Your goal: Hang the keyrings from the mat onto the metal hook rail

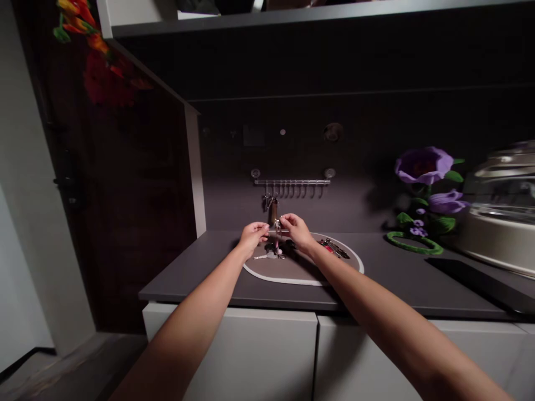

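Observation:
My right hand (pixel 297 229) is closed, thumb and fingertips pinched at a metal ring of a small bunch of keys (pixel 277 236) hanging over the mat. To its left, my left hand (pixel 252 236) has thumb and fingers pressed together; whatever is between them is too small to make out. Just above the hands, a brown key holder (pixel 274 210) hangs from the left end of a hook rail (pixel 292 182). Under my left hand, keys with a white tag (pixel 271 255) lie on the oval mat (pixel 301 281). More keys with red and black pieces (pixel 334 248) lie at its right side.
The mat rests on a dark counter (pixel 188 273) above white cabinets (pixel 251 351). Purple flowers (pixel 424 167), a dark flat object (pixel 472 281) and a cream-coloured appliance (pixel 497 234) stand or lie at right. A shelf (pixel 292 19) overhangs; a dark door (pixel 137 223) is at left.

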`<action>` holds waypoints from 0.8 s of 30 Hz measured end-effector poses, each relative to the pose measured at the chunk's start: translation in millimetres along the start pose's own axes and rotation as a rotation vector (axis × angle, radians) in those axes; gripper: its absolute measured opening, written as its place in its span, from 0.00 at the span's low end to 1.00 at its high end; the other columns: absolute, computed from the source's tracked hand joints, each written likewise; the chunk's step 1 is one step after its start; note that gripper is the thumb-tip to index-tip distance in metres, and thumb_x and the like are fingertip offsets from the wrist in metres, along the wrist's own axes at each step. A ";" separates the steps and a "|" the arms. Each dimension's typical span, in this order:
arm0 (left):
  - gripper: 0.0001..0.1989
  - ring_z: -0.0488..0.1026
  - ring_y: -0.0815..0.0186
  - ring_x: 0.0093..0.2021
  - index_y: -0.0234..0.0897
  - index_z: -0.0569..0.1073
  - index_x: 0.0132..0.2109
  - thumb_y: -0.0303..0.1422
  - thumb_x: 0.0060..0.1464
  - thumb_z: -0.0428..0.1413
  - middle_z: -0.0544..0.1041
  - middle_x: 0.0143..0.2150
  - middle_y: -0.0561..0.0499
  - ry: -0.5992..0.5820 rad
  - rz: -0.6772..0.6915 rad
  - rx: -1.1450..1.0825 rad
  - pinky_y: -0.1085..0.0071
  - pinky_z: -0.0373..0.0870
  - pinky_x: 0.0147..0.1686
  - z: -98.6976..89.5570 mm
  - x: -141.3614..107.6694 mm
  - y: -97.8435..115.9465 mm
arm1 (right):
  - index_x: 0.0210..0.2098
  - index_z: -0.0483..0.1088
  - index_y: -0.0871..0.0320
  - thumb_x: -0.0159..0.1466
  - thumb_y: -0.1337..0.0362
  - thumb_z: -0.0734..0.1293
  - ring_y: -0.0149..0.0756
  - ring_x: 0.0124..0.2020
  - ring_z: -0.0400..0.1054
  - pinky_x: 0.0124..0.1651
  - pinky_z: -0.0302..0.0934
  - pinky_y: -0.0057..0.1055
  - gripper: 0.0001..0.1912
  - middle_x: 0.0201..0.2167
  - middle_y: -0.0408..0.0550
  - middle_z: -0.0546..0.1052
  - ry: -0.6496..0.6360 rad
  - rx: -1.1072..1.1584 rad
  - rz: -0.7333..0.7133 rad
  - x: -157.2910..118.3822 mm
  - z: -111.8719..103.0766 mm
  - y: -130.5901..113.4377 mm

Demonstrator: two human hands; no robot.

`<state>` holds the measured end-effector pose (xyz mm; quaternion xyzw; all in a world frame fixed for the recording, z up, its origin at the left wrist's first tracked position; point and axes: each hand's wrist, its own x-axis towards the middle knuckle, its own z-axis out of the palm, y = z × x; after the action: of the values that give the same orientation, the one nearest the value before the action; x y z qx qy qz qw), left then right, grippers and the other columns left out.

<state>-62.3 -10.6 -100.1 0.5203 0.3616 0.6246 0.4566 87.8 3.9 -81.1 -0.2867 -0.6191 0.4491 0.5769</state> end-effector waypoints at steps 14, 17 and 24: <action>0.05 0.63 0.75 0.20 0.32 0.70 0.27 0.30 0.41 0.58 0.67 0.20 0.55 0.098 0.024 0.244 0.78 0.60 0.21 4.2 0.5 -5.1 | 0.28 0.61 0.58 0.52 0.57 0.64 0.26 0.21 0.61 0.26 0.60 0.26 0.11 0.22 0.39 0.66 0.311 -0.017 -0.125 82.8 -0.2 -13.0; 0.05 0.64 0.74 0.21 0.32 0.70 0.26 0.29 0.41 0.58 0.68 0.20 0.54 0.104 0.034 0.249 0.77 0.59 0.21 3.8 1.7 -7.0 | 0.29 0.62 0.59 0.52 0.56 0.63 0.26 0.23 0.62 0.28 0.60 0.26 0.12 0.23 0.41 0.68 0.393 -0.111 -0.146 101.4 -1.3 -6.2; 0.05 0.65 0.73 0.21 0.33 0.71 0.26 0.30 0.40 0.58 0.68 0.19 0.54 0.112 0.038 0.265 0.76 0.59 0.22 3.3 5.5 -11.3 | 0.32 0.67 0.61 0.53 0.54 0.60 0.31 0.28 0.65 0.33 0.61 0.27 0.16 0.25 0.47 0.72 0.482 -0.284 -0.243 133.1 -4.6 8.9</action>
<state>-57.1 -1.8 -108.1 0.5472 0.4557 0.6079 0.3512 68.2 125.0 -28.5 -0.3867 -0.5507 0.2046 0.7109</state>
